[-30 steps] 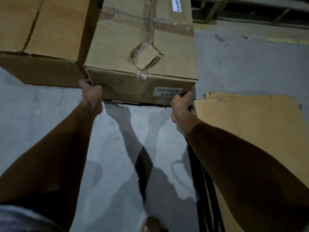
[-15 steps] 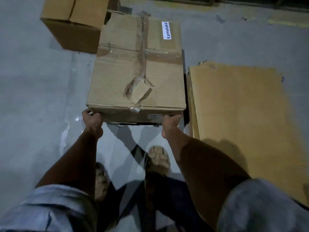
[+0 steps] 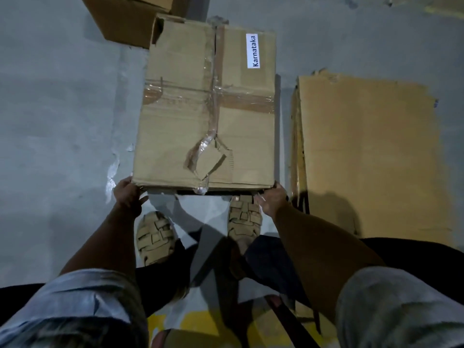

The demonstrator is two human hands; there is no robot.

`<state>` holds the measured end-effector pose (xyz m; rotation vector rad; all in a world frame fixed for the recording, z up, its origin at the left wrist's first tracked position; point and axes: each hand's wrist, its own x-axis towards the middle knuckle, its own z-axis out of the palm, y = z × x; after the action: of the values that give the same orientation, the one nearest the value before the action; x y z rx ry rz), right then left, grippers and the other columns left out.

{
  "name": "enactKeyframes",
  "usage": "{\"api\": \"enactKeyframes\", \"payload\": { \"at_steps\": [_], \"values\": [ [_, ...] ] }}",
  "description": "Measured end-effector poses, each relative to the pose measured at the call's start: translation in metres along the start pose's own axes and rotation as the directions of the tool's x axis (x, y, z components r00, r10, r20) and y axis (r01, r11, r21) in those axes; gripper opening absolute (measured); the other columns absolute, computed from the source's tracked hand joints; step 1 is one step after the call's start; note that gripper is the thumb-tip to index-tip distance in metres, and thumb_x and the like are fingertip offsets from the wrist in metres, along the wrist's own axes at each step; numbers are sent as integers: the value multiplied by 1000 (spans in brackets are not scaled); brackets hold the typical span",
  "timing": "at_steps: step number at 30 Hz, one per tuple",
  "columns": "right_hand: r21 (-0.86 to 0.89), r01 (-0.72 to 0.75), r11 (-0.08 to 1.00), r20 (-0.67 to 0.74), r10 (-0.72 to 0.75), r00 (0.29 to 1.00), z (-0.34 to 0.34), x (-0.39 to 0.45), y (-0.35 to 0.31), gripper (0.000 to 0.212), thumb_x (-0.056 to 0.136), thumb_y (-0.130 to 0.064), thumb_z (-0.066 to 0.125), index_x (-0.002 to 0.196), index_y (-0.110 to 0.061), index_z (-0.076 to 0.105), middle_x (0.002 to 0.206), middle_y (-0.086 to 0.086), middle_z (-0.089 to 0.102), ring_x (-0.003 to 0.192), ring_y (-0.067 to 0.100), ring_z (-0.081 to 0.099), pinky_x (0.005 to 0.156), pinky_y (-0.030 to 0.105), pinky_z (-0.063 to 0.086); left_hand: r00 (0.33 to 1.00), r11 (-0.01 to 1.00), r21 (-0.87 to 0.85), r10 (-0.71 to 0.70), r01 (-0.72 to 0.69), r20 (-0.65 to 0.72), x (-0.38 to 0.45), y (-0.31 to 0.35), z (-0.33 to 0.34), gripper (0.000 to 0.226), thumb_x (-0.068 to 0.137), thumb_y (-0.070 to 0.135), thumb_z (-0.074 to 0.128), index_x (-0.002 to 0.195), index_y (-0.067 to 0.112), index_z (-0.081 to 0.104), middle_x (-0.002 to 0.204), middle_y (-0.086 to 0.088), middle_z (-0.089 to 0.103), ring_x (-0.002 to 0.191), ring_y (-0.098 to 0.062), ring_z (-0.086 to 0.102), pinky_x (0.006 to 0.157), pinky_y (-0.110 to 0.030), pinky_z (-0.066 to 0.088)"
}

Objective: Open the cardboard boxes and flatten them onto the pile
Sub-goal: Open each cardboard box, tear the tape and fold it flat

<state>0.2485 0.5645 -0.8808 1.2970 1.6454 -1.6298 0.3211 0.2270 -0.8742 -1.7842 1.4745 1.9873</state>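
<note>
A taped cardboard box (image 3: 175,126) with a white "Karnataka" label and torn tape on its top is in the middle of the head view, just ahead of my feet. My left hand (image 3: 128,194) grips its near left corner. My right hand (image 3: 272,199) grips its near right corner, fingers under the edge. The box's near side face is hidden from above. To the right lies the pile of flattened cardboard (image 3: 364,151) on the floor, close beside the box.
Another closed cardboard box (image 3: 130,18) sits at the top left, touching the far left corner of the held box. My two sandalled feet (image 3: 198,232) stand on the grey concrete floor (image 3: 55,121). A yellow floor marking (image 3: 200,325) is behind my feet.
The box has come toward me, away from the other box, with both hands on its near corners. My view has risen so I look down on its top and my feet.
</note>
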Motion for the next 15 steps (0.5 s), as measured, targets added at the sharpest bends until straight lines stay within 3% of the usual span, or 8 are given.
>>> {"api": "enactKeyframes", "payload": {
  "at_steps": [4, 5, 7, 8, 11, 13, 15],
  "values": [
    [211, -84, 974, 9, 84, 996, 7, 12, -4, 43, 109, -21, 25, 144, -9, 48, 143, 21, 55, 93, 30, 63, 81, 39, 54, 998, 1000, 7, -11, 12, -55, 24, -5, 6, 21, 101, 3, 40, 104, 17, 55, 112, -20, 57, 89, -30, 62, 92, -47, 50],
    [198, -78, 977, 37, 72, 997, 8, 16, -4, 42, 110, -23, 26, 139, -7, 51, 146, 24, 51, 98, 34, 62, 89, 41, 54, 999, 1000, 17, -23, 23, -45, 35, -11, 5, 20, 102, 4, 40, 110, 17, 54, 115, -20, 58, 92, -32, 63, 91, -48, 50],
    [186, -103, 977, 118, 82, 990, 9, 20, -2, 37, 109, -22, 30, 124, -1, 56, 153, 33, 36, 114, 45, 56, 115, 46, 37, 998, 998, 15, -58, 58, -16, 44, -18, 6, 21, 103, 9, 39, 107, 21, 56, 114, -13, 62, 108, -35, 62, 96, -50, 50],
    [148, -116, 982, 140, 95, 986, 11, 23, 1, 33, 109, -19, 31, 119, -2, 57, 154, 34, 32, 121, 47, 52, 117, 45, 34, 998, 998, 16, -64, 64, 2, 40, -19, 9, 23, 104, 11, 37, 100, 23, 56, 106, -7, 61, 106, -31, 62, 94, -45, 51],
    [30, -90, 995, 100, 87, 991, 13, 30, 6, 42, 109, -11, 27, 148, -1, 38, 158, 28, 29, 142, 42, 37, 99, 40, 49, 995, 997, 40, -72, 70, 65, 23, -18, 21, 30, 106, 10, 29, 90, 25, 49, 92, 2, 53, 83, -12, 54, 77, -29, 50],
    [13, -74, 997, 102, 73, 992, 12, 32, 4, 46, 110, -17, 24, 153, -6, 33, 158, 20, 35, 138, 38, 42, 90, 40, 51, 996, 999, 21, -38, 37, 79, 12, -11, 25, 26, 106, 14, 30, 103, 25, 54, 104, 0, 59, 98, -21, 57, 91, -41, 49],
    [38, -64, 997, 157, 57, 986, 12, 24, -3, 46, 108, -30, 27, 146, -12, 47, 150, 14, 47, 130, 34, 49, 100, 48, 45, 994, 998, -49, -20, 26, 108, 2, 2, 22, 36, 107, 25, 26, 132, 23, 51, 134, -7, 56, 125, -30, 50, 106, -52, 39]
  ]
}}
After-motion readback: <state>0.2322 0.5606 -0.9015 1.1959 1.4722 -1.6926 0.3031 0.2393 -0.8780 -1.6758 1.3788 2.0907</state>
